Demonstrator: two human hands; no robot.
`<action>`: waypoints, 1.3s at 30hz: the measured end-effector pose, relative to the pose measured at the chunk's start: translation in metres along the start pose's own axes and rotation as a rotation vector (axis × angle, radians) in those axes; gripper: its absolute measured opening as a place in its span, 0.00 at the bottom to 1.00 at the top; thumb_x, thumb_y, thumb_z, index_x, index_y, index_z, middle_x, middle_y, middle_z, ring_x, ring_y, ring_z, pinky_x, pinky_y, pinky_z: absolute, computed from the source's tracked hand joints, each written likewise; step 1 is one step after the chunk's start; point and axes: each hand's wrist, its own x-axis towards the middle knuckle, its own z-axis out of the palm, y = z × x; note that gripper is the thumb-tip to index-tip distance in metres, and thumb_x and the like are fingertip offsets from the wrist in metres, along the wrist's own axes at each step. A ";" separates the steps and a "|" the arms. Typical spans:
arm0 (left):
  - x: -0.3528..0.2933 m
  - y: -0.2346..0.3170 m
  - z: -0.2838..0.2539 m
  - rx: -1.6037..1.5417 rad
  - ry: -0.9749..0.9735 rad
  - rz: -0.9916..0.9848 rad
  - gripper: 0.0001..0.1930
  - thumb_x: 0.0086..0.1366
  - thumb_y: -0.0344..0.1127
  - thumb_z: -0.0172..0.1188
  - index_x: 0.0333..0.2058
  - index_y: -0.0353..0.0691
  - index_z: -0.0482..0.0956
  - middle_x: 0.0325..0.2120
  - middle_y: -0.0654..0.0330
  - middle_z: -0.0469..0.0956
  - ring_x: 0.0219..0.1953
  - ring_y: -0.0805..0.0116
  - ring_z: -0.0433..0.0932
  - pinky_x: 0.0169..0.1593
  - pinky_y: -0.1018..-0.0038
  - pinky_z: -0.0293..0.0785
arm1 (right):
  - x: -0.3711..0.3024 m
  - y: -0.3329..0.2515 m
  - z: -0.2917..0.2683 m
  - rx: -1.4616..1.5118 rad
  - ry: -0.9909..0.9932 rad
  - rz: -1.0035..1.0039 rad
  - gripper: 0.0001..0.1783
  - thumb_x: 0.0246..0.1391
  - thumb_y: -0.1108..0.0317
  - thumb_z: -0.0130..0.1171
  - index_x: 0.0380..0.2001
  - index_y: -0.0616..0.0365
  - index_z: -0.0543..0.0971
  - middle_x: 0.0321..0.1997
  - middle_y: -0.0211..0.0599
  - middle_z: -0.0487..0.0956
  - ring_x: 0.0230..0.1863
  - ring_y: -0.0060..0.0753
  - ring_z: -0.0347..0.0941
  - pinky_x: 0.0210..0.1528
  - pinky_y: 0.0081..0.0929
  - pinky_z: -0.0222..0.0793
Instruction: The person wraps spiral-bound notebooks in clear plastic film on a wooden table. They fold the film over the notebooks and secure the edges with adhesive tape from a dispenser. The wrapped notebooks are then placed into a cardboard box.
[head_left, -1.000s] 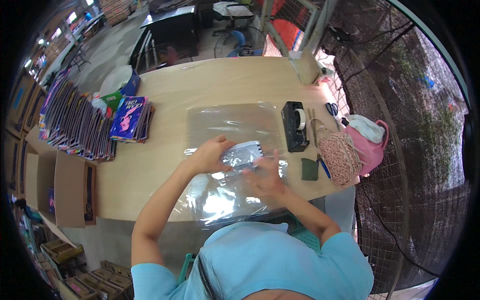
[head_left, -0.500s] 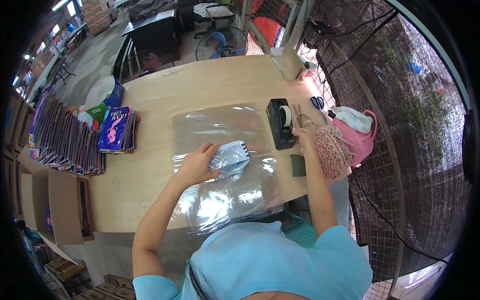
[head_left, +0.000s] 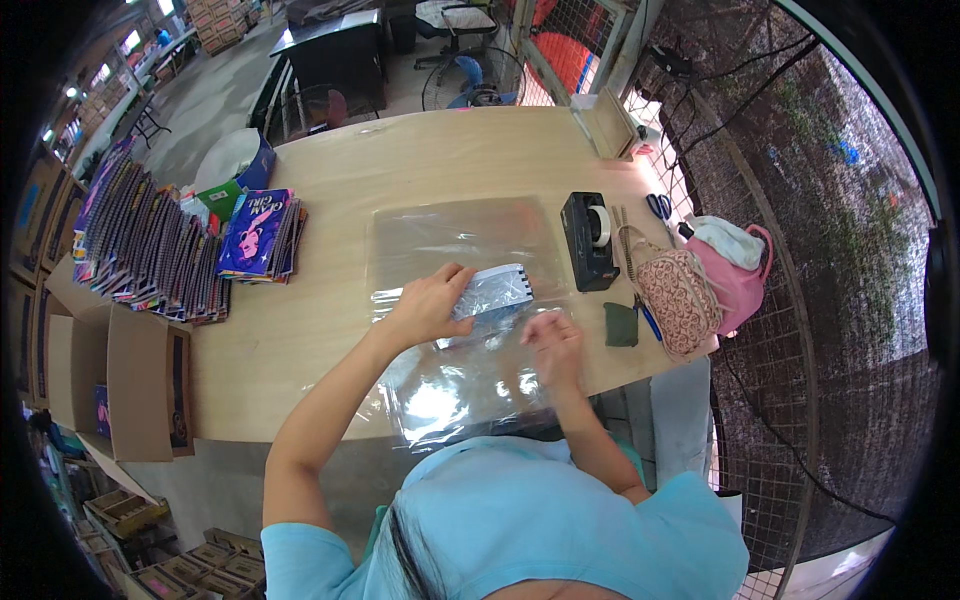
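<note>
My left hand [head_left: 432,308] is closed over one end of a small block of spiral-bound notebooks [head_left: 498,289] wrapped in clear plastic, holding it down on the table. Beneath it lie large clear plastic sheets [head_left: 455,222], shiny with reflected light. My right hand [head_left: 556,345] hovers just right of the wrapped notebooks, thumb and fingers drawn together and slightly blurred. Whatever those fingers pinch, if anything, is too small to make out. Beyond that hand stands a black tape dispenser [head_left: 588,250] with a roll of tape [head_left: 600,227].
Stacks of spiral notebooks [head_left: 150,245] and a cardboard box [head_left: 150,385] are at left. On the right are a green pouch [head_left: 621,325], a blue pen [head_left: 649,320], scissors [head_left: 660,208], a patterned bag [head_left: 677,300] and a pink bag [head_left: 742,290]. Wire mesh [head_left: 775,400] borders that side.
My right hand has left the tape dispenser and come back left and nearer, beside the wrapped notebooks. My left hand still holds them. The view has shifted slightly.
</note>
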 end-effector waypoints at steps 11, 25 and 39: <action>0.004 0.028 0.001 0.049 0.039 -0.176 0.37 0.44 0.49 0.71 0.52 0.39 0.68 0.44 0.51 0.72 0.41 0.51 0.76 0.42 0.59 0.75 | 0.010 0.088 -0.029 -1.211 -0.088 -0.029 0.16 0.47 0.60 0.67 0.15 0.58 0.77 0.14 0.30 0.72 0.12 0.23 0.61 0.16 0.30 0.56; -0.135 0.115 -0.041 0.493 0.500 0.331 0.21 0.54 0.40 0.59 0.49 0.51 0.74 0.48 0.60 0.69 0.58 0.57 0.65 0.65 0.46 0.46 | 0.014 -0.002 0.042 0.481 -0.707 0.768 0.31 0.63 0.45 0.42 0.61 0.56 0.64 0.57 0.45 0.70 0.52 0.39 0.71 0.55 0.37 0.69; -0.570 -0.120 -0.205 0.656 1.319 -1.120 0.37 0.48 0.50 0.70 0.57 0.47 0.68 0.62 0.45 0.53 0.65 0.43 0.50 0.64 0.43 0.44 | -0.135 0.049 0.638 -0.278 -0.963 -1.292 0.38 0.44 0.64 0.69 0.61 0.56 0.68 0.51 0.47 0.71 0.50 0.44 0.71 0.52 0.35 0.68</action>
